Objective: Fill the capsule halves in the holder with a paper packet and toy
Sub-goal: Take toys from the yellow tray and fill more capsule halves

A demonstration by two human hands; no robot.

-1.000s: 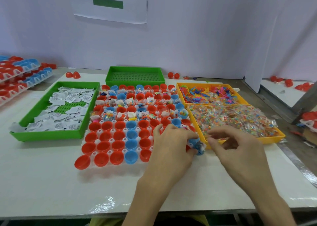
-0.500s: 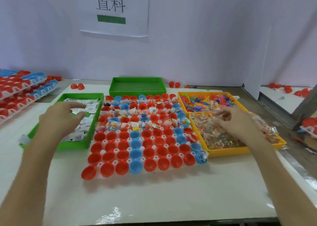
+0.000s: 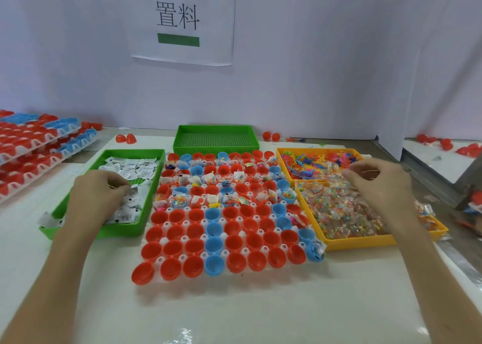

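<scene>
Site: a pale partition wall (image 3: 313,69) closes the far side at 12 o'clock and carries a printed paper sign (image 3: 180,22). The white tabletop (image 3: 234,307) is smooth and glossy; we judge that light items would slide on it.

The holder (image 3: 185,223) sits at centre, with stacked spare holders (image 3: 39,140) at 10 o'clock. A green tray (image 3: 122,230) stands just beside it at 9 o'clock, a green mesh tray (image 3: 216,145) at 12 o'clock and a yellow tray (image 3: 360,242) at 3 o'clock.

The left hand (image 3: 99,189) rests on the contents of the green tray with its fingers curled down. The right hand (image 3: 378,179) hangs over the yellow tray, thumb against forefinger. We cannot tell whether either grips anything.

The capsule halves (image 3: 236,261), red and blue, stand mouth-up in the holder. The far rows hold contents; most of the near rows appear unfilled. We judge them to be thin, rigid and light, so filling should come straight down to avoid tipping one.

The paper packets (image 3: 135,165) lie heaped in the green tray. They are flat, light and soft, and we advise pinching one by its edge so that only one lifts. The bagged toys (image 3: 339,213) fill the yellow tray. Their clear film looks slippery, so a pinch at a corner seems safest.
</scene>
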